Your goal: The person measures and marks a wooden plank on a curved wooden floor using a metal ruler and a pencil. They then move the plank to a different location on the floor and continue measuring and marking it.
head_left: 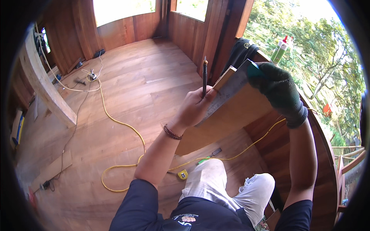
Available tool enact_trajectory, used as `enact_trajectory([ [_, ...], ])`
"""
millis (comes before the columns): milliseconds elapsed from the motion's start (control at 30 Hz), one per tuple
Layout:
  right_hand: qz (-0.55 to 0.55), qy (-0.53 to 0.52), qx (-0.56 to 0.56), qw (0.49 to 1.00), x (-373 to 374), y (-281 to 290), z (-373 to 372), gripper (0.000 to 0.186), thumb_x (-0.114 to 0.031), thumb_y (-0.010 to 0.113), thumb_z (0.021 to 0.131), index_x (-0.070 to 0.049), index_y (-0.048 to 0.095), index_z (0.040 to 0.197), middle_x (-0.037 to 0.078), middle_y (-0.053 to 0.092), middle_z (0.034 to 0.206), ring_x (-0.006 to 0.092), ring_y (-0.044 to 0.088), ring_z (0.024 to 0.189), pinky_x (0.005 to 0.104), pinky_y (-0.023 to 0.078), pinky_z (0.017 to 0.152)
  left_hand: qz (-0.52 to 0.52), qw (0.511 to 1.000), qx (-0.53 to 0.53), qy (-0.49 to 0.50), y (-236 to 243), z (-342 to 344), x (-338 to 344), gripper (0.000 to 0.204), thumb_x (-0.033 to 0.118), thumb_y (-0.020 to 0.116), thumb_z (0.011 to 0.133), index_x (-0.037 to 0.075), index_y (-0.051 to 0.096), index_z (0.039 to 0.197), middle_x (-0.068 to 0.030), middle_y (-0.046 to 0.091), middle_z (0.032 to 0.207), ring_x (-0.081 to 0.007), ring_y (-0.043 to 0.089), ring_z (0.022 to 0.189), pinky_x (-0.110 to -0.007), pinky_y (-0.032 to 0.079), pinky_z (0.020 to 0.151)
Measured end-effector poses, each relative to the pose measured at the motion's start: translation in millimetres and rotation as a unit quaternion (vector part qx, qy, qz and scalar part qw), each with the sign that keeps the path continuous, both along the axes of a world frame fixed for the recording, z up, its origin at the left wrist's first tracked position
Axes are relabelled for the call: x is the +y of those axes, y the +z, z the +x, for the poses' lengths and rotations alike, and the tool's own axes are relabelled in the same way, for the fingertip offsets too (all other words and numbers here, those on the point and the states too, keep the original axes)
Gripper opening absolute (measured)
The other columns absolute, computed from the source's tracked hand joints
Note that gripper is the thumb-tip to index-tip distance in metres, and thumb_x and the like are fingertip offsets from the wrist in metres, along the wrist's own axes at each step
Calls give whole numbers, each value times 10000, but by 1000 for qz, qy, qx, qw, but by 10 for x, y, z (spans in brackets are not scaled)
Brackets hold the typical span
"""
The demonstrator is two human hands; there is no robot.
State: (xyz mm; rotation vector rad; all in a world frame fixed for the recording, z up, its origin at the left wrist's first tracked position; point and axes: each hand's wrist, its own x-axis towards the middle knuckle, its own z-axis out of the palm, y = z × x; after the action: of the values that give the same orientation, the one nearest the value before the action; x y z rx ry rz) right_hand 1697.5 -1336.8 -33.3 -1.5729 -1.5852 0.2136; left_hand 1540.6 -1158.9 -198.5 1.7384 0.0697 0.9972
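My left hand (195,108), bare, is closed around an upright dark pencil or marker (205,77) and against the edge of a narrow light wood strip (224,77). Beside the strip lies a long flat metal tool (227,90), perhaps a straightedge or saw blade, with a teal piece (254,70) at its top. My right hand (275,86), in a dark green knit glove, is closed over that top end. A tan board (221,125) is held tilted beneath both hands; its far underside is hidden.
Yellow cord (122,121) loops over the plank floor (162,73), near a tape measure (182,174) and a green-handled tool (208,157). A post (58,92) and scattered tools stand left. Right, a curved wooden wall (316,154) opens onto trees, with green tubes (278,52) and dark cloth on it.
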Motion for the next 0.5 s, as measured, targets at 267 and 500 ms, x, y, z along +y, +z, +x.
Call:
enact_trajectory([
  [267,41,4,-104,994,226,30,-138,239,-102,656,982,-23,694,1205,-6,654,959,78,576,850,251,484,776,1,1000,-25,6,-30,-69,75,395,406,512,1090,32,636,1109,27,506,763,-100,461,751,-295,438,705],
  [500,-15,19,-34,999,349,5,107,324,-39,640,979,32,616,1294,23,702,1111,88,631,997,258,513,890,-65,981,-157,95,-227,-91,258,405,352,493,1105,13,612,1292,-4,639,976,-90,596,966,-269,482,909],
])
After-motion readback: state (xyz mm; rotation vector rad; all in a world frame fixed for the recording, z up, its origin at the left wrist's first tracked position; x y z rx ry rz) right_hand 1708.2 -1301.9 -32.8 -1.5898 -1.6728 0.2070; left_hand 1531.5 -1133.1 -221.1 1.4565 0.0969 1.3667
